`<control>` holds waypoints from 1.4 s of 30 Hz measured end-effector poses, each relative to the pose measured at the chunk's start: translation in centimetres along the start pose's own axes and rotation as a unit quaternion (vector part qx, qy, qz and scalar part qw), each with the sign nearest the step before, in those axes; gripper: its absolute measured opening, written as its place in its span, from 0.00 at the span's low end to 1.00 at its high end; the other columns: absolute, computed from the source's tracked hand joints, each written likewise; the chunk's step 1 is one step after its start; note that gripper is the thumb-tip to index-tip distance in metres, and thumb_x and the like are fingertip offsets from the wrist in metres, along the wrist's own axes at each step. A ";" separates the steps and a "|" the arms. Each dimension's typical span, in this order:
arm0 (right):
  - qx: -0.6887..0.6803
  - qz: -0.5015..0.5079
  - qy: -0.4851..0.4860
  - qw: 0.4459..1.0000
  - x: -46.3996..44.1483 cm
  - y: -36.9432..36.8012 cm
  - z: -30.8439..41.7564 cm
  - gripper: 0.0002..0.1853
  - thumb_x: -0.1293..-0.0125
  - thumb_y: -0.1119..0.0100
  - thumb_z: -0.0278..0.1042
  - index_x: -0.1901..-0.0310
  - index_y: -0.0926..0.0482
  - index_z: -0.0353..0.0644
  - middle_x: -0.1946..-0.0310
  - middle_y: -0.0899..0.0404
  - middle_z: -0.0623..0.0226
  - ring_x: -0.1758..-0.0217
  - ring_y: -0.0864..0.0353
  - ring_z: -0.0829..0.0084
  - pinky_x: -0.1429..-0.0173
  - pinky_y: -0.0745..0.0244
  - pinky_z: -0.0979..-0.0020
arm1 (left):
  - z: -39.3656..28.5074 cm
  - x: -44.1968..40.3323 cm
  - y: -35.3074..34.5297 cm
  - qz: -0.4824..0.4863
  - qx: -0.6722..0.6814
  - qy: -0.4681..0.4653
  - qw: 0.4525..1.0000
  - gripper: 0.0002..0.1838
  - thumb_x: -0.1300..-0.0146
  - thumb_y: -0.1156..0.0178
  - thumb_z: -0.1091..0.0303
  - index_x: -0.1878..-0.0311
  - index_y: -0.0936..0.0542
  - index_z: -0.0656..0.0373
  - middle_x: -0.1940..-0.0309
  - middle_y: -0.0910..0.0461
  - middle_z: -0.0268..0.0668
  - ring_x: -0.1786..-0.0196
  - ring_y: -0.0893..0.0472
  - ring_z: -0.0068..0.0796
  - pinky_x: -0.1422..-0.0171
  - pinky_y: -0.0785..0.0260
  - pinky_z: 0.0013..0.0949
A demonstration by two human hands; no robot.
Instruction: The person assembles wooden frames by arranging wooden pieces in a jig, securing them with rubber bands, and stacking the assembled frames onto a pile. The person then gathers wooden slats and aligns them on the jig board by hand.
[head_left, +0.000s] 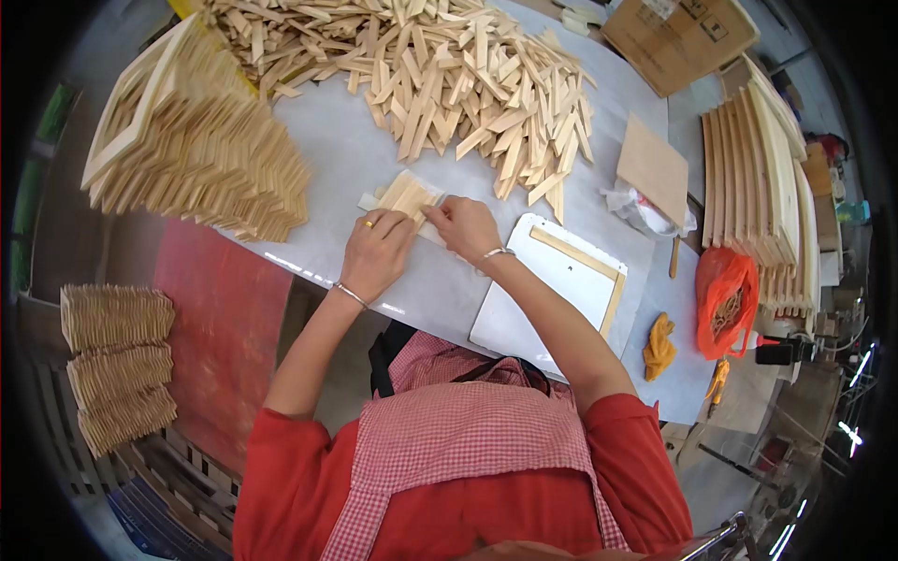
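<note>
Several flat wooden strips (408,194) lie side by side on the grey table (327,140), with pale material under or beside them. My left hand (378,245), with a ring on one finger, rests on their near left end, fingers bent over the wood. At their right side my right hand (465,227) has its fingers curled and pinched together; whatever is between the fingertips is too small to make out. To the right lies a white board (543,280) with two wooden strips joined at a corner on it. A large heap of loose wooden strips (468,75) spreads beyond my hands.
Stacked wooden frames stand at the left (206,140) and right (748,178). A cardboard box (680,37), a brown board (653,168), a red bag (725,299) and an orange cloth (659,348) are on the right. More bundled wood (117,365) sits at lower left.
</note>
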State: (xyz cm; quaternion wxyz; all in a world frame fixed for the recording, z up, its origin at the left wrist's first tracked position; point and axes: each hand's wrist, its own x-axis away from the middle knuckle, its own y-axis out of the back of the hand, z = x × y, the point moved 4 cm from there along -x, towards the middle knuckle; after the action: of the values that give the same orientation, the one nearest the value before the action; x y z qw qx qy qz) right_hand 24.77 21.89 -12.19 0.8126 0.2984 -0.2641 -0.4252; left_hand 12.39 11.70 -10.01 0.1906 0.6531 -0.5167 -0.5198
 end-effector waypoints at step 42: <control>-0.507 0.079 -0.090 0.854 16.6 7.0 -11.3 0.07 0.37 0.40 0.39 0.62 0.21 0.48 0.73 0.26 0.79 0.77 0.32 0.88 0.77 0.38 0.83 | -17.9 -4.2 -1.9 0.111 0.070 -0.443 0.887 0.21 0.53 0.43 0.74 0.51 0.21 0.59 0.56 0.23 0.38 0.54 0.23 0.35 0.50 0.31 0.39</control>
State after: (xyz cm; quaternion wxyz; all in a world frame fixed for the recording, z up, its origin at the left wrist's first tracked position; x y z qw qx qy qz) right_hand 44.54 13.99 -12.01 0.8549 -0.2165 -0.1068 -0.4592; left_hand 29.30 10.98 -2.57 -0.0479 0.3046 -0.6514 -0.6932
